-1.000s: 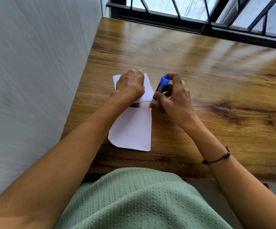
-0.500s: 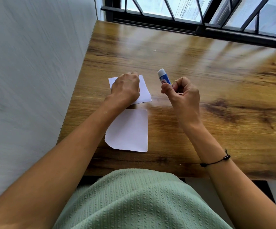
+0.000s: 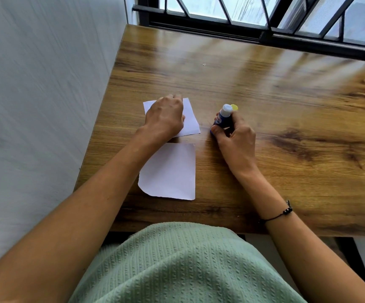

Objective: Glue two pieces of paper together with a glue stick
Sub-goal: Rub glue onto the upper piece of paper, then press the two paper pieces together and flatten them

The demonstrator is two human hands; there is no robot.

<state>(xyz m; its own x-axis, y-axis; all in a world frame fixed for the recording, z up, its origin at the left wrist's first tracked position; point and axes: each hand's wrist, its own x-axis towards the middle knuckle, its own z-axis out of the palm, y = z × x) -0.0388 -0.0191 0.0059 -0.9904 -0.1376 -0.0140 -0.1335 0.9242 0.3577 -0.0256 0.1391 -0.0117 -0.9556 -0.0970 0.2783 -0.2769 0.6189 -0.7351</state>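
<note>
Near paper [image 3: 168, 171] lies flat on the counter [image 3: 286, 149]. Your left hand [image 3: 165, 118] presses flat, fingers spread, on the far paper [image 3: 191, 119]. Your right hand [image 3: 236, 136] fingers close around the glue stick [image 3: 222, 117], upright, white tip up, just right of the papers.

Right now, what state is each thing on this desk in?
Far white paper piece: flat, pinned under left hand.
Near white paper piece: flat, untouched, apart from the far one.
Blue glue stick: uncapped, white tip up, in right hand.
Yellow cap: off, behind the stick.
</note>
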